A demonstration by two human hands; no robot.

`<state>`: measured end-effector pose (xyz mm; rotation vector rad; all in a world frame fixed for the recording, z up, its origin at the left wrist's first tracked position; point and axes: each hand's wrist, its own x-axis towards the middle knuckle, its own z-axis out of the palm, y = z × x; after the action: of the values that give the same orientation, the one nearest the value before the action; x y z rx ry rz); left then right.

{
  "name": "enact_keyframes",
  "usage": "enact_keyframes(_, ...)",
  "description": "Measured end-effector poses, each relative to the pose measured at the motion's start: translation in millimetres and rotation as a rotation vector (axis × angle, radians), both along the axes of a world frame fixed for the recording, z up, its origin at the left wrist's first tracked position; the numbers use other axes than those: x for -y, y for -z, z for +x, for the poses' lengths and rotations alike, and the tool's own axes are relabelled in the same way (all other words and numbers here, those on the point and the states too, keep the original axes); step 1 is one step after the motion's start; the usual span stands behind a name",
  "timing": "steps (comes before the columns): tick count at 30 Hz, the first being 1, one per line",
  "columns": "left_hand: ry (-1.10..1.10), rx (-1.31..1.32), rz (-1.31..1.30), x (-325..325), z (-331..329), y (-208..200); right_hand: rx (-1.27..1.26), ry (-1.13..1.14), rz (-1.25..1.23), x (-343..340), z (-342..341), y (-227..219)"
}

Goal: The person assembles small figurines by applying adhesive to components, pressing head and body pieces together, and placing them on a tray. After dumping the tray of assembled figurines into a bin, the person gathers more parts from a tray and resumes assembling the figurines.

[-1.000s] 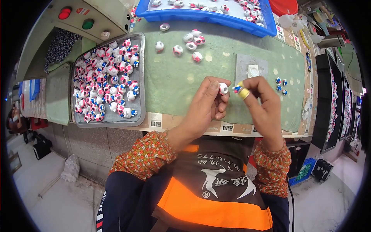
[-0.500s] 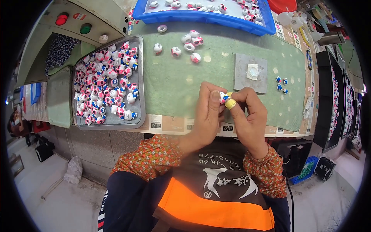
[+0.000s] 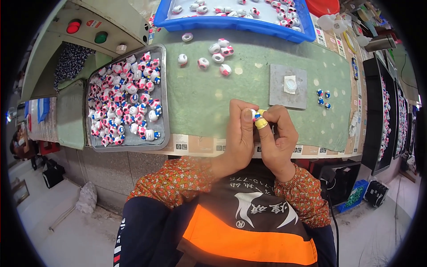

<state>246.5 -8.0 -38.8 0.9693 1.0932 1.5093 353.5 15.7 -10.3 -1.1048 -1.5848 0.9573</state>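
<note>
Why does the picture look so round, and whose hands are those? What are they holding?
The camera sits on the person's head, looking down through a wide fisheye lens that bends straight edges. No robot here: the left hand and right hand are the person's own, pinching a tiny white-and-blue figure together. On the green mat lie white-and-pink pieces, four little blue pieces and a grey slab. The metal tray at left holds many figures; the far blue tray holds similar pieces.
</note>
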Motion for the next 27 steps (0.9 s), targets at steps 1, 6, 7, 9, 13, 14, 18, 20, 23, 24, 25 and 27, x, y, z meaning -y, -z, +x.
enact_keyframes(1,-0.009,0.026,-0.001,0.1,1.1,3.3,-0.007,-0.014,-0.029,-0.9,0.0,-0.1)
enact_keyframes(6,0.117,0.294,-0.261,-5.2,-19.0,-22.6,-0.199,-0.163,-0.421,-14.8,6.3,-30.3)
enact_keyframes(7,0.147,0.277,-0.289,-8.0,-29.6,-23.9,-0.040,-0.115,-0.300,-19.0,15.8,-28.1)
enact_keyframes(9,0.066,0.106,-0.208,-13.7,-57.4,-40.2,0.126,0.015,-0.134,-33.6,41.6,-27.5)
enact_keyframes(13,-0.253,-0.568,-0.053,-24.9,-132.3,-65.5,0.382,0.338,-0.037,-67.1,110.0,-23.6)
enact_keyframes(14,-0.345,-0.786,-0.002,-26.7,-154.9,-66.3,0.518,0.358,0.015,-73.8,121.4,-23.3)
enact_keyframes(18,-0.467,-1.294,0.090,-15.0,-225.9,-64.7,0.776,0.317,0.109,-87.3,122.9,-25.6)
enact_keyframes(20,-0.468,-1.641,-0.024,-5.3,-247.0,-56.2,0.877,0.264,0.154,-91.2,116.6,-25.0)
enact_keyframes(23,-0.491,-1.698,-0.028,-4.6,-244.3,-45.5,1.006,0.209,0.255,-89.8,115.8,-26.7)
enact_keyframes(24,-0.522,-1.694,-0.013,-6.6,-236.9,-45.6,1.046,0.194,0.223,-89.6,115.3,-27.0)
enact_keyframes(25,-0.531,-1.702,-0.025,-9.5,-228.3,-48.5,1.087,0.180,0.193,-89.8,114.3,-27.1)
enact_keyframes(27,-0.541,-1.640,0.185,-19.6,-205.7,-58.6,1.124,0.153,0.187,-89.0,115.6,-28.5)
